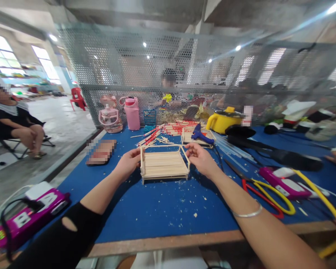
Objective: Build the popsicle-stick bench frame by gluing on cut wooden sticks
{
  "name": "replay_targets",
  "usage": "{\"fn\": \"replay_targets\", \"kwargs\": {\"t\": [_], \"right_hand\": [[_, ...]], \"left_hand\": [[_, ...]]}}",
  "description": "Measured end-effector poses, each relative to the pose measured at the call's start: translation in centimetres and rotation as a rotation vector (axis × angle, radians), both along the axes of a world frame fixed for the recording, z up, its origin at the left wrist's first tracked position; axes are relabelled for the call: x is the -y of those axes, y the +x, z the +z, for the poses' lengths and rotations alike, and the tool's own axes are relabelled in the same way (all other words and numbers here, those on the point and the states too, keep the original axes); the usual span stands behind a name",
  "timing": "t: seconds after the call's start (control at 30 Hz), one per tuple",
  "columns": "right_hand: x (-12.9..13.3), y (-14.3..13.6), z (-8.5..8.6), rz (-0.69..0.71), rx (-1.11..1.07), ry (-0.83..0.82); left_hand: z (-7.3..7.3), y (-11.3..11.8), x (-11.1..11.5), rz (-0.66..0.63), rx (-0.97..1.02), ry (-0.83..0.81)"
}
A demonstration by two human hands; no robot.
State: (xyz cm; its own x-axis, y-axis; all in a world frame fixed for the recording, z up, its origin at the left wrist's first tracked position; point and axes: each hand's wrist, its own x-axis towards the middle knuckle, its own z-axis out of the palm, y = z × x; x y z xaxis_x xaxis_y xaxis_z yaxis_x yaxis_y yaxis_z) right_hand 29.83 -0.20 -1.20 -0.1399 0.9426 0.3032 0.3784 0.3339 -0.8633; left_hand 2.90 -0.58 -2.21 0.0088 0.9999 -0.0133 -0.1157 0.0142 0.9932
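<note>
A small bench-like model of pale wooden sticks point(164, 164) is upright over the blue tabletop, with a slatted floor and thin side rails. My left hand point(129, 163) pinches its left side between thumb and fingers. At its upper right corner, the curled fingers of my right hand point(199, 158) grip the rail. Just behind, a blue glue gun point(201, 135) rests on a second stick piece point(188, 137). Loose sticks point(164, 140) and red-and-white packed sticks point(179, 128) are scattered behind the model.
Clear glue sticks point(232, 147) and red-and-yellow-handled scissors point(257, 186) are at right, near a purple power strip point(285, 183). Another purple strip point(30, 216) sits at left. A phone point(101, 152), pink bottle point(131, 114) and yellow pot point(226, 121) stand around. A perforated screen point(128, 67) closes the back.
</note>
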Motion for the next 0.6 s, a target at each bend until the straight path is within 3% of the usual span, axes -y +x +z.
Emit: {"fn": "replay_targets", "kwargs": {"t": [0.2,0.37,0.6], "right_hand": [[-1.0,1.0,-0.7,-0.087,0.125,0.032],[-1.1,1.5,-0.4,-0.069,0.338,0.06],[-2.1,2.0,-1.1,-0.046,0.538,-0.037]], "left_hand": [[-0.3,-0.1,-0.2,-0.044,-0.021,0.045],[-0.6,0.0,-0.4,-0.009,-0.027,0.033],[-0.4,-0.2,-0.6,0.083,-0.017,-0.007]]}}
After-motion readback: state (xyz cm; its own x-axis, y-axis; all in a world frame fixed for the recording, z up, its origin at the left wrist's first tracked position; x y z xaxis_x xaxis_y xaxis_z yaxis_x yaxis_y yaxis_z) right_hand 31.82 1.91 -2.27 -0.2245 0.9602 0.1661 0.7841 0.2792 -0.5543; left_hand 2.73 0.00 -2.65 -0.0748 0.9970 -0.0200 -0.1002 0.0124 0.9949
